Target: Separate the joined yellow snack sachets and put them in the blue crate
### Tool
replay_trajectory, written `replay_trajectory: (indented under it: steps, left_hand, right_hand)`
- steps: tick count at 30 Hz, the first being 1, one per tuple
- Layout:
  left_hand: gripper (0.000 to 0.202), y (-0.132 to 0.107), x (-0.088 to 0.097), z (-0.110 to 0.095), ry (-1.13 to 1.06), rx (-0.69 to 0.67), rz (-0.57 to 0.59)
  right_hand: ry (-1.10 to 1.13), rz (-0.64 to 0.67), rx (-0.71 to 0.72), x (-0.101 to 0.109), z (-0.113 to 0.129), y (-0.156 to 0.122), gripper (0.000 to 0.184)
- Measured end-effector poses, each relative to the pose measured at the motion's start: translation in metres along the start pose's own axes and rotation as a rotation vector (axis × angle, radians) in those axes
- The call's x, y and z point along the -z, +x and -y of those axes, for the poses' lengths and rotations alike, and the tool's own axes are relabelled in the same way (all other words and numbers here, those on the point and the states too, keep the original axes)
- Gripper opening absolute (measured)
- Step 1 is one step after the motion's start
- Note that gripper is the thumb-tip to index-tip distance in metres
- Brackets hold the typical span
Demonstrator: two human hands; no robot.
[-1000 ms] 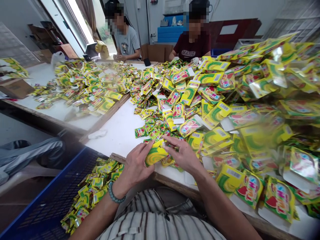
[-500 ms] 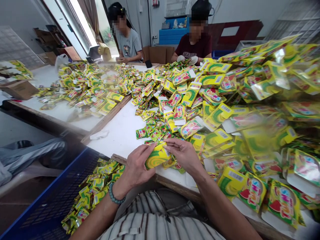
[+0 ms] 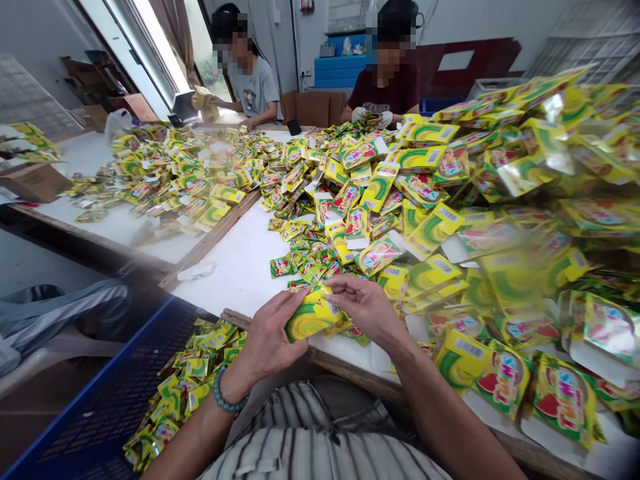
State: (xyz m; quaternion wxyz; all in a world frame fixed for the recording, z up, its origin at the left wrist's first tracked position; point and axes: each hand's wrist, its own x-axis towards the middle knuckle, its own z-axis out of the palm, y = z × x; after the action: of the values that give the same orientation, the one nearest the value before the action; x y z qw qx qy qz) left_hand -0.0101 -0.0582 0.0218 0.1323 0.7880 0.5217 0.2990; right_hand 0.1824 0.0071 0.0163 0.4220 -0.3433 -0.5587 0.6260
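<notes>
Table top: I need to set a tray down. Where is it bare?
Bare white table lies between the wooden divider and the small sachets, ahead of the left hand and the packet it holds. Everything right of the right hand is heaped with packs.

Yellow-green cardboard box (image 3: 307, 320) over near edge of white bench (image 3: 235, 267) — small foil sachets (image 3: 300, 260) just behind it, heap of flat printed cartons (image 3: 450, 220) to the right. Blue plastic mesh crate (image 3: 90, 407) lower left, below bench edge — more sachets (image 3: 195, 373) inside.
</notes>
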Motion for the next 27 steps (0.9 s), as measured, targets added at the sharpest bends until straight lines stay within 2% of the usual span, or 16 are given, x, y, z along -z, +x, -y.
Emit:
replay_trajectory:
  steps: [3, 12, 16, 20, 27]
  left_hand:
    - [0.077, 0.0, 0.0, 0.0, -0.011, 0.002, 0.005]
    - [0.075, 0.0, 0.003, -0.003, -0.085, -0.021, 0.062]
    - [0.077, -0.002, 0.004, -0.004, -0.054, -0.08, 0.071]
    - [0.074, -0.003, 0.003, -0.004, -0.034, -0.112, 0.088]
    - [0.076, -0.005, 0.004, -0.005, 0.016, -0.13, 0.054]
  right_hand:
    - [-0.038, 0.022, 0.001, 0.001, 0.003, 0.0, 0.024]
    - [-0.049, 0.129, -0.028, 0.009, 0.017, -0.003, 0.029]
    - [-0.027, 0.226, -0.059, 0.012, 0.023, -0.005, 0.026]
    - [-0.022, 0.336, -0.024, 0.013, 0.03, -0.005, 0.025]
    - [-0.167, 0.327, 0.057, 0.015, 0.028, -0.004, 0.02]
